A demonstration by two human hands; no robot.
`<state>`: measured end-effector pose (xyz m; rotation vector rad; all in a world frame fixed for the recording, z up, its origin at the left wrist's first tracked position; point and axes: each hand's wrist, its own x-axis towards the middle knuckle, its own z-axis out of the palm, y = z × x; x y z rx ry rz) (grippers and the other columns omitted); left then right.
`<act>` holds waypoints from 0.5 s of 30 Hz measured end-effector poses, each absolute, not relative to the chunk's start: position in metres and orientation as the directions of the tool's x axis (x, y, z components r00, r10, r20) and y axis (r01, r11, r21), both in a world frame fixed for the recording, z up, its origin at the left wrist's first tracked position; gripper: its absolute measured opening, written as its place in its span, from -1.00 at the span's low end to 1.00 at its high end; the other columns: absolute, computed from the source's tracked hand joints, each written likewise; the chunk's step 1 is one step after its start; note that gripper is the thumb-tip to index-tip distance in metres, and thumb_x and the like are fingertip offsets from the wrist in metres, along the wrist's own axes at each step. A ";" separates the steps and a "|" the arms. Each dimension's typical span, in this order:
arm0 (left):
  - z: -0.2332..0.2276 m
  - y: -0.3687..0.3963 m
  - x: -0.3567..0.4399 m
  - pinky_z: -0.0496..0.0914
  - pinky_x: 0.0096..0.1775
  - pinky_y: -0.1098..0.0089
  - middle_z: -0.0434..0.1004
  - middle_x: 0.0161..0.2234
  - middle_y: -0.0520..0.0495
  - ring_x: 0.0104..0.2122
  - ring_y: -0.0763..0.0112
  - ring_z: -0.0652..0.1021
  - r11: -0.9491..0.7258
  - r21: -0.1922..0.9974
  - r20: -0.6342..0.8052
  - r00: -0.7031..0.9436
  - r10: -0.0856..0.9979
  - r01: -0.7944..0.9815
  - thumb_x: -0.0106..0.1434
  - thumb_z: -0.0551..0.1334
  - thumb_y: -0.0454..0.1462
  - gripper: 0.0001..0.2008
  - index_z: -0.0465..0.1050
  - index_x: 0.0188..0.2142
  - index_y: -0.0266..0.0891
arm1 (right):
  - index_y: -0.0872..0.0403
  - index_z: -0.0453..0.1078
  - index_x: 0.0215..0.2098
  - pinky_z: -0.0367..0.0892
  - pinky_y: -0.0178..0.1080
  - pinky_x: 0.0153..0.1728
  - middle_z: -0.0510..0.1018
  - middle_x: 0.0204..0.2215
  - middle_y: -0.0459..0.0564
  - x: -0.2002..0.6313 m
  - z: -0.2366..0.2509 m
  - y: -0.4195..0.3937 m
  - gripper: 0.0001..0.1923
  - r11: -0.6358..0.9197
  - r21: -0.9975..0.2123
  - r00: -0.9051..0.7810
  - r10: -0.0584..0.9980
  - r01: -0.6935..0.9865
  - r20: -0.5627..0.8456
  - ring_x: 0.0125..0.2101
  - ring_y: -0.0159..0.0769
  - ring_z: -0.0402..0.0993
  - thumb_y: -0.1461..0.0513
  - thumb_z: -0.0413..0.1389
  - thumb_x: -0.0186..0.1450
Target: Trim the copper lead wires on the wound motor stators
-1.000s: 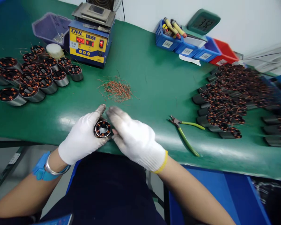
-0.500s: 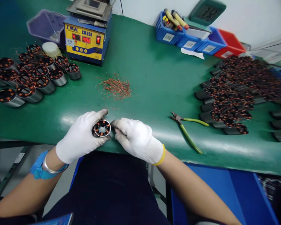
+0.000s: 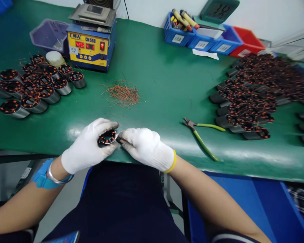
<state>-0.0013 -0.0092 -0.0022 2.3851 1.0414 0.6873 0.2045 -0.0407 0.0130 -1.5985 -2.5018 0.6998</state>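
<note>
Item one: stator [image 3: 107, 137], a steel ring with copper windings, at the near edge of the bench [image 3: 162, 84], gripped in my left hand [image 3: 87, 146], gloved white, thumb over the top and fingers curled under. My right hand [image 3: 144, 148], also gloved, lies just beside it, fingertips pinched at the stator's right rim; what they pinch is too small to tell. Item two: cutters [image 3: 201, 136] with green handles, lying flat on the bench to the right of my right hand, apart from it. Item three: wire scraps [image 3: 123, 94], a loose copper heap beyond my hands toward mid-bench. Item four: stators standing [image 3: 38, 86] in a cluster at far left, open ends up, touching one another. Item five: stator pile [image 3: 255, 94] at right, many lying on their sides, wire tails tangled. Item six: solder pot [image 3: 91, 42], blue and yellow with red digits lit, at the back left; a tray [image 3: 49, 33] just left of it. Item seven: bins [image 3: 207, 38], blue and red in a row along the back wall, one holding yellow tools.
</note>
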 end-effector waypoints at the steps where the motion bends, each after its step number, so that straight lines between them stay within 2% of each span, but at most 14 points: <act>1: -0.001 -0.010 0.000 0.45 -0.11 0.28 0.49 -0.12 -0.17 -0.15 0.26 0.55 -0.624 0.584 0.271 0.600 0.753 0.519 0.20 0.25 -0.23 -0.65 0.40 -0.02 -0.29 | 0.02 0.50 -0.12 0.16 -0.30 -0.41 0.61 -0.24 -0.03 0.208 0.015 -0.040 -0.75 0.301 -0.492 -0.435 0.882 0.817 -0.182 -0.32 -0.31 0.48 0.19 -0.01 0.39; 4: -0.002 -0.010 0.003 0.43 -0.15 0.30 0.47 -0.19 -0.14 -0.21 0.31 0.52 -0.644 0.589 0.269 0.632 0.726 0.489 0.18 0.21 -0.34 -0.77 0.40 -0.14 -0.31 | 0.04 0.53 -0.18 0.18 -0.34 -0.41 0.60 -0.35 -0.10 0.221 0.019 -0.038 -0.77 0.111 -0.696 -0.401 0.876 0.709 -0.269 -0.39 -0.38 0.45 0.21 0.03 0.34; 6: -0.003 -0.011 0.005 0.42 -0.15 0.27 0.45 -0.22 -0.14 -0.21 0.29 0.49 -0.642 0.591 0.261 0.638 0.724 0.487 0.16 0.20 -0.37 -0.81 0.37 -0.19 -0.30 | 0.07 0.53 -0.21 0.21 -0.33 -0.40 0.58 -0.41 -0.10 0.232 0.020 -0.039 -0.76 0.018 -0.784 -0.380 0.882 0.620 -0.280 -0.42 -0.39 0.43 0.21 0.03 0.33; 9: -0.007 -0.013 0.007 0.41 -0.14 0.20 0.42 -0.21 -0.15 -0.20 0.25 0.46 -0.632 0.593 0.275 0.612 0.742 0.499 0.19 0.16 -0.37 -0.84 0.33 -0.20 -0.27 | 0.11 0.50 -0.21 0.27 -0.30 -0.37 0.56 -0.40 -0.05 0.241 0.023 -0.040 -0.75 0.019 -0.864 -0.282 0.949 0.503 -0.143 -0.39 -0.34 0.45 0.17 0.03 0.31; 10: -0.008 -0.014 0.008 0.40 -0.14 0.19 0.42 -0.21 -0.15 -0.20 0.25 0.46 -0.630 0.593 0.282 0.604 0.746 0.502 0.20 0.14 -0.37 -0.85 0.32 -0.20 -0.27 | 0.11 0.48 -0.16 0.30 -0.28 -0.34 0.57 -0.34 -0.03 0.241 0.026 -0.039 -0.73 0.052 -0.873 -0.242 0.967 0.485 -0.077 -0.35 -0.31 0.47 0.13 0.08 0.28; 12: -0.009 -0.015 0.008 0.40 -0.14 0.17 0.41 -0.20 -0.15 -0.19 0.24 0.45 -0.621 0.598 0.284 0.590 0.756 0.507 0.21 0.13 -0.36 -0.85 0.31 -0.19 -0.25 | 0.08 0.41 -0.01 0.32 -0.25 -0.29 0.55 -0.18 0.03 0.235 0.032 -0.036 -0.50 0.102 -0.836 -0.192 0.981 0.540 -0.005 -0.25 -0.23 0.48 0.03 0.23 0.14; 13: -0.010 -0.015 0.008 0.40 -0.13 0.17 0.41 -0.20 -0.15 -0.19 0.23 0.46 -0.614 0.604 0.279 0.587 0.760 0.509 0.20 0.14 -0.35 -0.84 0.30 -0.19 -0.24 | 0.05 0.38 0.04 0.31 -0.24 -0.30 0.53 -0.13 0.04 0.229 0.036 -0.034 -0.38 0.107 -0.791 -0.200 0.980 0.602 -0.019 -0.22 -0.20 0.47 -0.01 0.29 0.07; 14: -0.010 -0.016 0.008 0.41 -0.13 0.16 0.41 -0.19 -0.16 -0.18 0.22 0.46 -0.606 0.610 0.271 0.583 0.766 0.511 0.20 0.14 -0.34 -0.84 0.30 -0.19 -0.24 | 0.03 0.38 0.04 0.28 -0.26 -0.33 0.53 -0.13 0.03 0.223 0.038 -0.032 -0.36 0.107 -0.737 -0.234 0.970 0.668 -0.071 -0.23 -0.20 0.46 -0.04 0.30 0.04; 15: -0.010 -0.016 0.007 0.41 -0.13 0.15 0.41 -0.19 -0.16 -0.18 0.21 0.46 -0.596 0.616 0.261 0.580 0.772 0.516 0.19 0.15 -0.33 -0.83 0.30 -0.19 -0.24 | 0.02 0.42 -0.04 0.23 -0.29 -0.38 0.54 -0.19 0.00 0.216 0.039 -0.029 -0.45 0.112 -0.683 -0.284 0.948 0.722 -0.145 -0.28 -0.23 0.45 -0.05 0.27 0.09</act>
